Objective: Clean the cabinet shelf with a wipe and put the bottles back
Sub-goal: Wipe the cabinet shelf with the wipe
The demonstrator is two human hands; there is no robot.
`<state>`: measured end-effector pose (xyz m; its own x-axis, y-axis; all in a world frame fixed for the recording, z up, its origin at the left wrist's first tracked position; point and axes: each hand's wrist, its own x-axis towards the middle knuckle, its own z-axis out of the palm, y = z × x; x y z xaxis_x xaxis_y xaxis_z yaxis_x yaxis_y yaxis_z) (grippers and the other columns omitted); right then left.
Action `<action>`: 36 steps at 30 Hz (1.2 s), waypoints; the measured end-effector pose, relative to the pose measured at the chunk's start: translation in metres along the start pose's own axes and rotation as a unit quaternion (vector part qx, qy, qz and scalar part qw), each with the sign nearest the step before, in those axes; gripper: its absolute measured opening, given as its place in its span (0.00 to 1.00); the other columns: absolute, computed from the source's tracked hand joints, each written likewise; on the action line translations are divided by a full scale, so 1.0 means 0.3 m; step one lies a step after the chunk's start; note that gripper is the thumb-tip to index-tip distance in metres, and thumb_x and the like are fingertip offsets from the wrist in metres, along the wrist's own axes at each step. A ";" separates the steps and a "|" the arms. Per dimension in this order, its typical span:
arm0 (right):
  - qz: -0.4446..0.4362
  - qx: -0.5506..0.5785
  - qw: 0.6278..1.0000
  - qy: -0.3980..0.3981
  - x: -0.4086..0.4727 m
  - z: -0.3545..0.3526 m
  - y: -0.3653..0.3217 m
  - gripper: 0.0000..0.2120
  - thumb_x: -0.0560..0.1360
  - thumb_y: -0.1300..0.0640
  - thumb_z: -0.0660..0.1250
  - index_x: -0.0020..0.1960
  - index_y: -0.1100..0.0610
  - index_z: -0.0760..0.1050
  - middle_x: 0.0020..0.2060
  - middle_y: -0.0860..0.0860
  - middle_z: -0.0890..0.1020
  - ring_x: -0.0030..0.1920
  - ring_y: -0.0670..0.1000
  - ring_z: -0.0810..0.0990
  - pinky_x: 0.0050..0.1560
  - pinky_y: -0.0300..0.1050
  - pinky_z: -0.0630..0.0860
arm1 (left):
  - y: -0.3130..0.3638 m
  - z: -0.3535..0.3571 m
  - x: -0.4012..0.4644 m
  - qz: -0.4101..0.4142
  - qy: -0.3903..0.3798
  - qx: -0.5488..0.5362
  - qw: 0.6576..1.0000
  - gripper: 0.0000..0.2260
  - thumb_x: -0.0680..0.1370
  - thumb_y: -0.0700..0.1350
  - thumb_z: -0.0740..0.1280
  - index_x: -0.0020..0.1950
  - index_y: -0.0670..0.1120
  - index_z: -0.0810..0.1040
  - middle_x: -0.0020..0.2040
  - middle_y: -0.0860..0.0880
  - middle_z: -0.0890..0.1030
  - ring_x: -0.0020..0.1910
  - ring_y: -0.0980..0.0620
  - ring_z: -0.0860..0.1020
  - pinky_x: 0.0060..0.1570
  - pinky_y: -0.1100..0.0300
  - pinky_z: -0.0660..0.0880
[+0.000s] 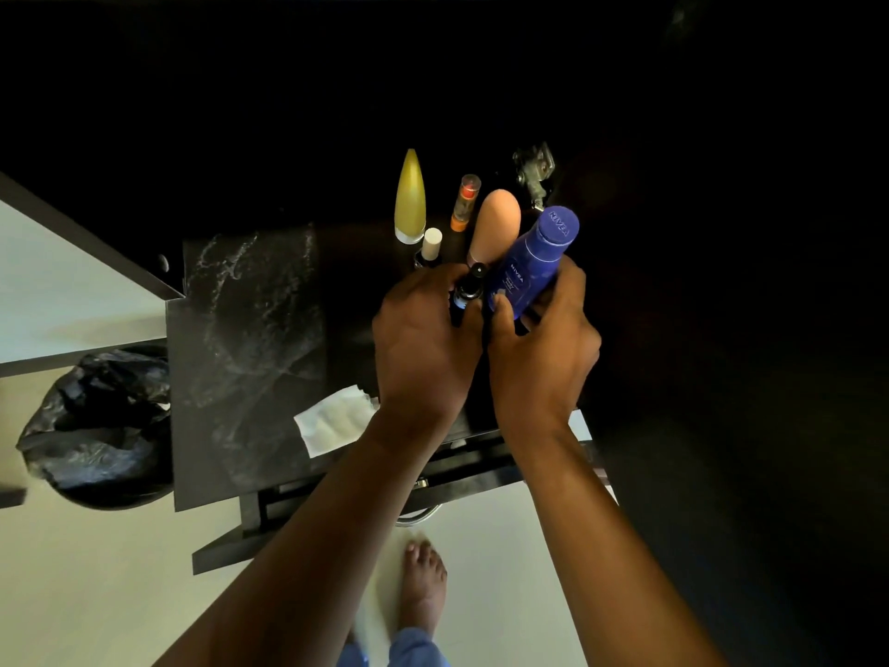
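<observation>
Dark cabinet shelf fills the middle of our view, its black top streaked with pale smears on the left part, while the far side of the scene sinks into shadow. We see a white wipe lying flat on the shelf near its front edge, just left of the left forearm.

Our left hand curls round a small dark bottle with a black cap, gripping it low so only the top shows. Our right hand holds a blue Nivea bottle — fingers wrapped behind it, thumb pressed across the front label — and the bottle tilts toward the far right, cap end up. The two held bottles sit just beside each other.

Farther back on the shelf stand four more things: a tall yellow bottle tapering to a point, a small bottle with a white cap near its base, a slim orange tube, and a rounded peach bottle right behind the blue one. A metal hinge glints just beyond them.

Left of the shelf, on the pale floor, sits a bin lined with a black bag. Below, a bare foot stands on the floor — near the cabinet's front.
</observation>
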<state>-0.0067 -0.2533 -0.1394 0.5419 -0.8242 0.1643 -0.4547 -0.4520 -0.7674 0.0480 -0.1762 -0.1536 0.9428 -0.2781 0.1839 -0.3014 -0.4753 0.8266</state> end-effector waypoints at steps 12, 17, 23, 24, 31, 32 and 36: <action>0.021 0.020 0.999 -0.017 -0.023 -0.024 0.014 0.32 0.75 0.59 0.78 0.74 0.52 0.69 0.64 0.48 0.83 0.63 0.46 0.82 0.64 0.45 0.81 | -0.033 0.019 -0.007 -0.003 -0.002 0.016 1.000 0.15 0.78 0.47 0.71 0.65 0.47 0.83 0.57 0.49 0.86 0.56 0.50 0.85 0.57 0.49 0.82; 0.051 0.032 0.998 -0.026 -0.083 -0.075 0.035 0.33 0.74 0.62 0.78 0.75 0.51 0.69 0.64 0.49 0.82 0.64 0.43 0.81 0.65 0.39 0.79 | -0.024 -0.023 -0.039 -0.010 -0.008 0.026 1.000 0.17 0.78 0.45 0.71 0.67 0.44 0.82 0.59 0.47 0.86 0.56 0.47 0.85 0.58 0.47 0.82; -0.025 -0.008 1.000 -0.017 -0.213 -0.128 0.066 0.13 0.79 0.61 0.71 0.63 0.55 0.79 0.52 0.46 0.84 0.50 0.42 0.83 0.54 0.42 0.83 | -0.019 -0.215 -0.143 -0.011 -0.018 0.059 0.998 0.15 0.79 0.40 0.72 0.65 0.47 0.83 0.60 0.50 0.86 0.58 0.51 0.84 0.60 0.54 0.81; -0.052 -0.016 0.998 -0.034 -0.240 -0.125 0.064 0.11 0.79 0.61 0.70 0.61 0.55 0.81 0.52 0.45 0.84 0.50 0.42 0.82 0.54 0.43 0.84 | -0.030 -0.256 -0.169 -0.009 -0.012 0.076 0.997 0.14 0.79 0.40 0.72 0.65 0.47 0.83 0.59 0.50 0.86 0.58 0.52 0.83 0.59 0.60 0.78; -0.266 -0.077 0.938 -0.207 -0.431 -0.017 0.019 0.17 0.78 0.62 0.63 0.63 0.58 0.83 0.65 0.52 0.83 0.68 0.56 0.80 0.69 0.54 0.78 | -0.208 -0.439 -0.285 -0.016 0.026 0.204 0.979 0.16 0.78 0.37 0.62 0.61 0.43 0.85 0.59 0.45 0.85 0.56 0.44 0.82 0.56 0.52 0.77; -0.287 -0.086 0.930 -0.213 -0.447 -0.002 0.012 0.18 0.77 0.60 0.61 0.63 0.58 0.83 0.65 0.53 0.83 0.69 0.56 0.79 0.70 0.54 0.77 | -0.223 -0.454 -0.289 -0.014 0.029 0.212 0.977 0.16 0.78 0.37 0.62 0.60 0.43 0.85 0.59 0.45 0.85 0.56 0.43 0.81 0.58 0.52 0.76; -0.347 -0.137 0.898 -0.234 -0.470 0.024 -0.012 0.20 0.79 0.57 0.59 0.67 0.59 0.81 0.70 0.54 0.79 0.77 0.54 0.72 0.76 0.59 0.68 | -0.264 -0.498 -0.288 -0.012 0.041 0.236 0.971 0.16 0.77 0.38 0.63 0.60 0.43 0.86 0.59 0.44 0.85 0.58 0.40 0.79 0.61 0.52 0.71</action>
<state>-0.0763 -0.1331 -0.1642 0.9705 -0.1069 0.2160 -0.0149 -0.9212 -0.3889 0.0118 0.0101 -0.1555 0.9527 -0.2047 0.2247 -0.2929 -0.8161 0.4983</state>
